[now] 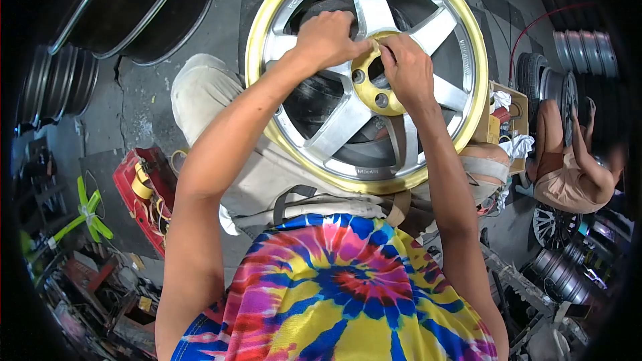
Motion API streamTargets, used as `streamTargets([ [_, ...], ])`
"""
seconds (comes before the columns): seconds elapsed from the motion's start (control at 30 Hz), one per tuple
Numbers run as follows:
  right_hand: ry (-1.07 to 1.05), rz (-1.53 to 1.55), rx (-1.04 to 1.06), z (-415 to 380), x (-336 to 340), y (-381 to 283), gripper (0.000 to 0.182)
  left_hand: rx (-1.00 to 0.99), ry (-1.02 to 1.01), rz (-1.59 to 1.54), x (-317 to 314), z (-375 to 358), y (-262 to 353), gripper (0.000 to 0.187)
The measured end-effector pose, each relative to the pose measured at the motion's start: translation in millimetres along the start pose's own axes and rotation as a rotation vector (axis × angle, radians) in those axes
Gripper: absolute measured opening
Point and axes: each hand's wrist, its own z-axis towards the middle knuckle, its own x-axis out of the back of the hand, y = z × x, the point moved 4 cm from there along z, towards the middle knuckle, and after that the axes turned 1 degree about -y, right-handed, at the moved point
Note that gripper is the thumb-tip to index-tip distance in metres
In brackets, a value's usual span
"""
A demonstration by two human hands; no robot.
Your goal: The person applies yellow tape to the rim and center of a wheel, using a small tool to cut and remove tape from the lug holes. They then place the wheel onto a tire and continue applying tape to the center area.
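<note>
- Wheel [341, 124] lies face up before the tie-dyed shirt [354, 287]; probably heavy, stiff, easy to scratch; its yellow outer lip [256, 53] seems the best hold.
- Left hand [328, 39] and right hand [406, 70] touch near the yellow hub [369, 100], fingers narrow; what they pinch, I cannot tell.

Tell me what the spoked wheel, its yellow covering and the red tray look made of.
Spoked wheel: metal, likely aluminium alloy; silvery, satin-bright spokes, and lettering reading "FORGED".

Yellow covering: probably masking tape; a matte, pale layer follows the outer lip and hub face, though paint isn't ruled out.

Red tray: plastic or painted metal; its solid red colouring leaves that open.
</note>
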Motion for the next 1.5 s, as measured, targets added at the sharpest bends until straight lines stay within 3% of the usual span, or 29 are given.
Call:
streamTargets([
  [0.07, 0.038, 0.066, -0.005, -1.6, 3.0, 0.2, 0.012, 0.135, -0.104, 0.126, -10.9, 4.0, 5.4, 0.060],
  [0.33, 0.053, 0.115, -0.035, -6.2, 1.0, -1.2, 0.015, 0.214, -0.083, 0.171, -13.2, 9.6, 16.0, 0.056],
  [0.5, 0.029, 0.217, -0.230, -4.2, -0.2, -1.7, 0.011, 0.253, -0.151, 0.158, -13.6, 10.8, 17.0, 0.058],
  [0.73, 0.083, 0.278, -0.226, -14.1, -1.1, 1.9, 0.015, 0.190, -0.206, 0.147, -9.4, 10.3, 13.8, 0.060],
  [0.8, 0.063, 0.284, -0.324, -13.5, -4.2, 2.8, 0.015, 0.234, -0.207, 0.177, -8.0, 9.3, 16.4, 0.048],
  [0.83, 0.065, 0.282, -0.324, -11.6, -5.1, -0.1, 0.015, 0.231, -0.207, 0.177, -9.2, 10.0, 14.8, 0.048],
  [0.9, -0.008, 0.455, -0.586, -12.0, -12.4, 1.8, 0.015, 0.202, -0.194, 0.131, -10.7, 10.1, 11.7, 0.059],
  [1.0, 0.027, 0.479, -0.633, -13.1, -6.1, -3.8, 0.015, 0.209, -0.198, 0.139, -11.7, 10.1, 11.0, 0.058],
  [1.1, 0.086, 0.324, -0.489, -17.7, -8.6, -1.9, 0.016, 0.178, -0.175, 0.149, -13.1, 10.0, 10.2, 0.057],
  [1.23, 0.082, 0.276, -0.536, -12.9, -16.5, -6.0, 0.018, 0.207, -0.217, 0.109, -11.9, 11.7, 9.6, 0.057],
  [1.33, -0.015, 0.371, -0.697, -9.7, -17.3, -10.1, 0.017, 0.224, -0.216, 0.118, -11.4, 11.7, 10.4, 0.049],
  [1.4, -0.017, 0.533, -0.814, -10.2, -17.6, -12.6, 0.020, 0.199, -0.234, 0.130, -13.7, 13.2, 6.0, 0.059],
  [1.5, 0.059, 0.642, -0.771, -23.6, -5.1, -8.2, 0.024, 0.163, -0.160, 0.111, -16.8, 13.1, 1.7, 0.058],
])
